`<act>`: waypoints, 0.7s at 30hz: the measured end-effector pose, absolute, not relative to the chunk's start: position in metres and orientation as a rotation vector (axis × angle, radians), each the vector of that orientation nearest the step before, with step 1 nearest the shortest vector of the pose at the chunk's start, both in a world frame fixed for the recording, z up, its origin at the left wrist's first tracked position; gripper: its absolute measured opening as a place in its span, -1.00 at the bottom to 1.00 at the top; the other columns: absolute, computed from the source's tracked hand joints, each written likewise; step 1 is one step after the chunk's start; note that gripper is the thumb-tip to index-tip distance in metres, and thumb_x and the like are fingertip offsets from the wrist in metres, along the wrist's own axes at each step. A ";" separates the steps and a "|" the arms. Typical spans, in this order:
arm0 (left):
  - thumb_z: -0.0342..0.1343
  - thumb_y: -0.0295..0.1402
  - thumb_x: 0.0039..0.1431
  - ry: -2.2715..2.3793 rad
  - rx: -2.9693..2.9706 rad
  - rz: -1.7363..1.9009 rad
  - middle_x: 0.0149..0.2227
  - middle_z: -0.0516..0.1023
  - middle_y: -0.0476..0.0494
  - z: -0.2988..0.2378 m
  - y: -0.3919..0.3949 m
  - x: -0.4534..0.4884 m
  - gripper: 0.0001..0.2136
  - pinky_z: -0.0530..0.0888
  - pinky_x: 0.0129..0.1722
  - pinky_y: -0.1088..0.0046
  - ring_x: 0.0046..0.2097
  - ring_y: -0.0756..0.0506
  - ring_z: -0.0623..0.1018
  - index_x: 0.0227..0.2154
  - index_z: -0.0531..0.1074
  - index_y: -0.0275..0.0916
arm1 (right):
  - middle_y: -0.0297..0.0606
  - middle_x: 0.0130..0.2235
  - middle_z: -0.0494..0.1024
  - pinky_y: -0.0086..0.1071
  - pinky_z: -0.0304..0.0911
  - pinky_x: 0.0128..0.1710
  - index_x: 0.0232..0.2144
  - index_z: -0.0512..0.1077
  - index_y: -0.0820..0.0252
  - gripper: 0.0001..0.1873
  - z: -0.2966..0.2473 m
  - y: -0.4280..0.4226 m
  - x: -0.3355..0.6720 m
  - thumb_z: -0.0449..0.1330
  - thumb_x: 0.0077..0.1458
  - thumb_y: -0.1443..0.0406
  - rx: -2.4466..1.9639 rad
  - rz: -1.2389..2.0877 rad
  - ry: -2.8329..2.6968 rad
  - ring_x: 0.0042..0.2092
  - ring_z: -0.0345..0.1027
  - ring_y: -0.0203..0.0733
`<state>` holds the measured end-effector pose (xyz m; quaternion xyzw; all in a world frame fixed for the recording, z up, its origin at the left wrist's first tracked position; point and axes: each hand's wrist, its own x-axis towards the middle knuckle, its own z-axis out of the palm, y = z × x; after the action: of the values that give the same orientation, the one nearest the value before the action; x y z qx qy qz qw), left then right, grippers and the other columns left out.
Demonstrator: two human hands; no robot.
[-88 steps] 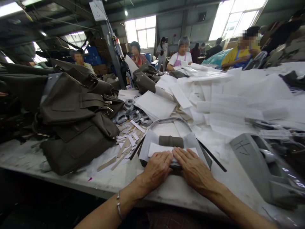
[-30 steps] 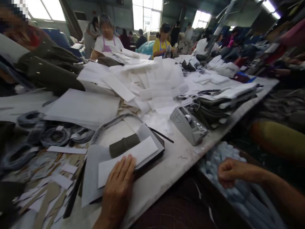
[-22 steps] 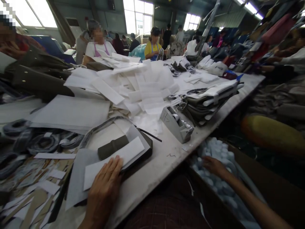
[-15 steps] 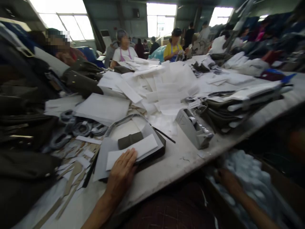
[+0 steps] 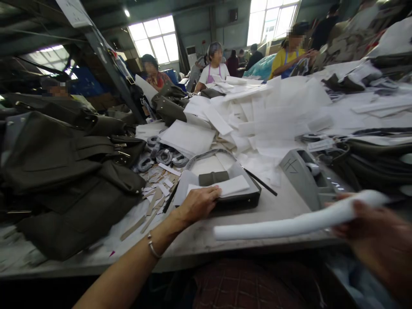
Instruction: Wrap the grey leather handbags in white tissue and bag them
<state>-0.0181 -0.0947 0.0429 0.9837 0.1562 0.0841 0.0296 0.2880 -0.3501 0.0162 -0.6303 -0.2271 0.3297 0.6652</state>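
Observation:
A dark olive handbag [image 5: 240, 203] lies on the table in front of me, its curved handle [image 5: 212, 153] towards the back. On top of it are white sheets, a dark olive rolled piece [image 5: 213, 177] and a folded white foam strip [image 5: 235, 186]. My left hand [image 5: 200, 202] has closed its fingers on the near edge of that strip, which rests on the bag. At the right, my right hand [image 5: 370, 234] grips a long, slightly bent white foam rod [image 5: 273, 225] above the table's front edge. Motion blurs that hand and the rod's far end.
A grey tape dispenser [image 5: 298, 176] stands right of the bag. Dark olive bags [image 5: 74, 171] pile up at the left, near coiled grey straps [image 5: 164, 157] and scraps [image 5: 154, 201]. White sheets [image 5: 283, 116] heap up behind. Several people work across the table.
My right hand has come up from the container of white pieces below the table, bringing the foam rod. My left hand now grips the strip it lay flat on. The view has swung left.

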 end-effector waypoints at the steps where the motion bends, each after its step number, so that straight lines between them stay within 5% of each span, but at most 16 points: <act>1: 0.11 -0.46 0.19 0.480 3.021 0.186 0.12 0.49 -0.13 0.049 -0.091 -0.017 -0.64 0.54 -0.05 0.37 0.01 -0.14 0.58 0.06 0.35 -0.17 | -0.28 -0.36 0.55 -0.38 0.40 -0.57 -0.30 0.48 0.04 -0.65 0.017 -0.329 0.264 0.41 -0.07 0.02 -1.394 0.760 -0.420 -0.49 0.42 -0.26; 3: 0.11 -0.43 0.21 0.462 3.007 0.052 0.07 0.52 -0.10 0.061 -0.085 -0.014 -0.66 0.54 -0.11 0.38 -0.05 -0.14 0.60 0.05 0.37 -0.14 | -0.36 -0.54 0.49 -0.35 0.46 -0.57 -0.41 0.44 0.19 -0.54 0.017 -0.292 0.214 0.51 -0.25 0.05 -1.342 0.999 -0.328 -0.57 0.39 -0.27; 7: 0.13 -0.40 0.20 0.415 3.004 -0.056 -0.04 0.56 -0.10 0.080 -0.079 -0.009 -0.66 0.52 -0.15 0.43 -0.10 -0.13 0.61 0.04 0.40 -0.14 | -0.36 -0.46 0.56 -0.33 0.56 -0.39 -0.37 0.39 0.24 -0.47 0.011 -0.247 0.148 0.56 -0.36 0.19 -1.092 1.117 -0.129 -0.42 0.52 -0.20; 13: 0.08 -0.42 0.24 0.422 3.069 -0.073 -0.01 0.53 -0.17 0.080 -0.093 -0.006 -0.68 0.52 -0.16 0.36 -0.07 -0.17 0.58 0.06 0.36 -0.16 | -0.34 -0.46 0.58 -0.28 0.57 -0.36 -0.31 0.36 0.23 -0.63 0.005 -0.227 0.142 0.41 -0.19 0.45 -0.951 1.077 0.136 -0.43 0.53 -0.18; 21: 0.10 -0.33 0.29 0.807 3.147 0.362 0.24 0.34 -0.29 0.018 -0.132 -0.013 -0.55 0.35 0.17 0.09 0.23 -0.28 0.36 0.20 0.23 -0.26 | -0.34 -0.40 0.59 -0.28 0.56 -0.25 -0.32 0.36 0.19 -0.70 -0.003 -0.222 0.144 0.38 -0.10 0.41 -0.971 1.061 0.127 -0.35 0.55 -0.20</act>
<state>-0.0132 -0.1319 0.0184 0.9607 0.2465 0.1104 -0.0638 0.1442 -0.2220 -0.0032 -0.4444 0.0580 0.4856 0.7506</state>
